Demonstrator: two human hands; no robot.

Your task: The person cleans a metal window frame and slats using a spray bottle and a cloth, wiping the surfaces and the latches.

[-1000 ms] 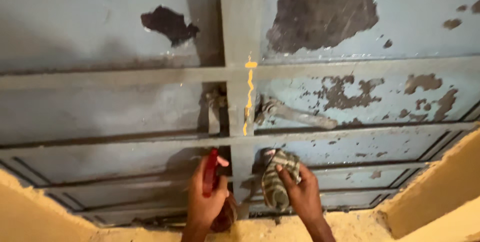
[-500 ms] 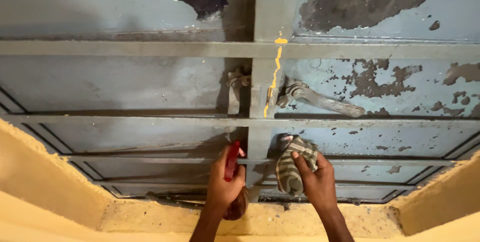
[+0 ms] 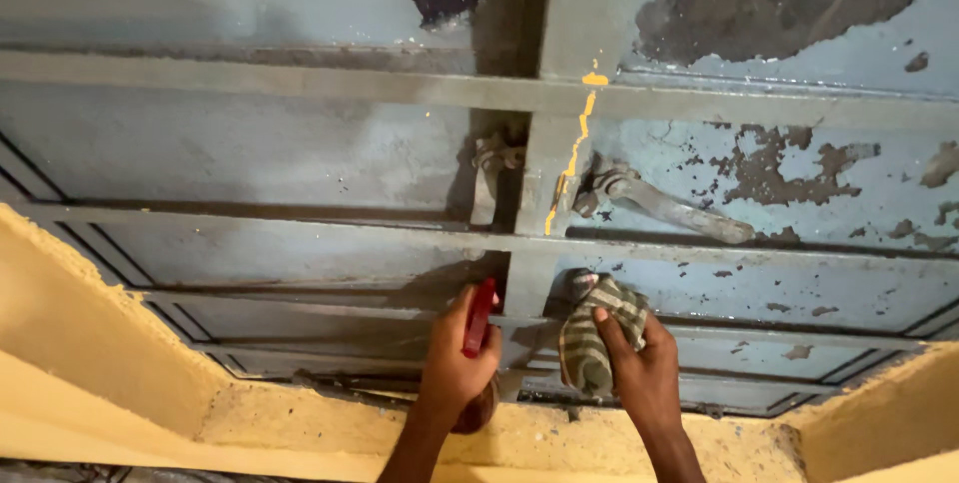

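My right hand [image 3: 647, 368] grips a striped cloth [image 3: 594, 333] pressed to the blue metal shutter [image 3: 250, 153], low beside its centre post [image 3: 539, 193]. My left hand [image 3: 455, 368] clasps a red spray bottle [image 3: 479, 318]. Wiping should, I judge, follow the rails firmly.

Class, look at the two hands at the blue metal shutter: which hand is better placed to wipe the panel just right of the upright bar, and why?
The right hand, probably. It already presses the striped cloth against that panel, beside the upright bar. The left hand grips a red spray bottle left of the bar and holds no cloth.
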